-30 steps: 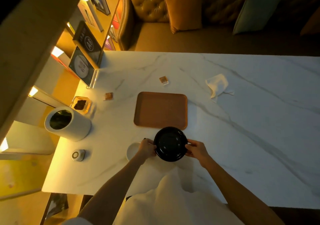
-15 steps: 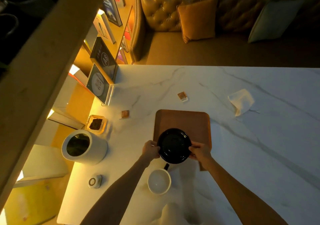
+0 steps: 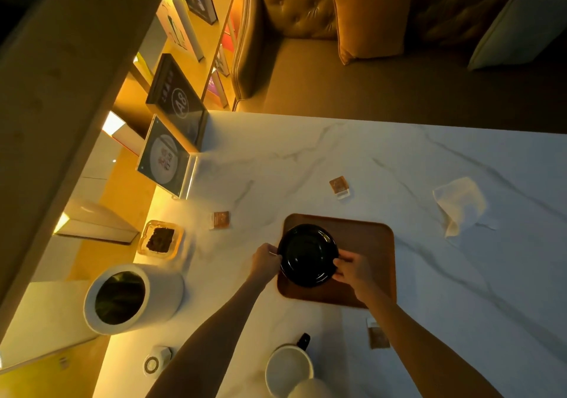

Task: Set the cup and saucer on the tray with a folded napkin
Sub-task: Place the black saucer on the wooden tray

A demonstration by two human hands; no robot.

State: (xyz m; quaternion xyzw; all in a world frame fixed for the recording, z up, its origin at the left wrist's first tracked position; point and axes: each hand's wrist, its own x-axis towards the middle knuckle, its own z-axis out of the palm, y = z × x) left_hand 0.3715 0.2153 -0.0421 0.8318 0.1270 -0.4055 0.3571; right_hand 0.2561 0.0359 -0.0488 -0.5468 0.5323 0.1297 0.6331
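Observation:
A black round saucer (image 3: 307, 255) is over the left half of the brown wooden tray (image 3: 368, 244). My left hand (image 3: 265, 259) grips its left rim and my right hand (image 3: 352, 270) grips its right rim. Whether the saucer touches the tray I cannot tell. A white cup (image 3: 288, 370) with a dark handle stands on the marble table near the bottom edge, between my forearms. A white crumpled napkin (image 3: 458, 202) lies on the table to the right of the tray.
A white cylindrical container (image 3: 132, 299) and a glass dish (image 3: 159, 239) with dark contents stand at the left. Small packets (image 3: 339, 186) (image 3: 221, 219) (image 3: 378, 334) lie around the tray. A framed sign (image 3: 167, 158) stands at the table's left corner. A small round device (image 3: 155, 364) sits near the front edge.
Both hands have carried the saucer away from me, from the table in front of the tray to over the tray's left half. The cup stays behind on the table.

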